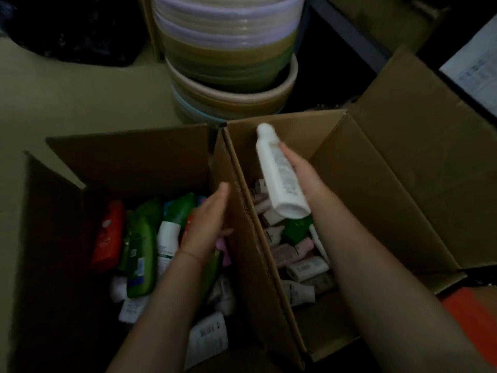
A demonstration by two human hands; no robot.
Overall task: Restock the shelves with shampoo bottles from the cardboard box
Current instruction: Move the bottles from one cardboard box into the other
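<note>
A tall white plastic shampoo bottle (pixel 279 173) was gripped in the right hand (pixel 297 168) right of the frame's centre, cap pointing to the upper part of the frame and its flat base towards the camera. It was held above the right-hand open brown cardboard box (pixel 382 189), in which small pale pink and white bottles (pixel 298 259) lay jumbled with one green bottle (pixel 295 228). The fingers were hidden behind the bottle, so how firmly it was wrapped could not be told.

The left hand (pixel 208 224) was seen open, fingers straight, holding nothing, over the left-hand open brown cardboard box (pixel 129 160), just beside the flap that divided the two boxes. Below it lay green bottles (pixel 141 246), a red bottle (pixel 107 235) and several white ones. A stack of pale plastic basins (pixel 228 57) stood at the top centre.

No shelf was in view. The scene was dim and blurred. The smooth bottle seemed to be held from one side only, so a slip back into the box was judged possible if it were swung quickly. The upright flap could also be struck by the left hand.
</note>
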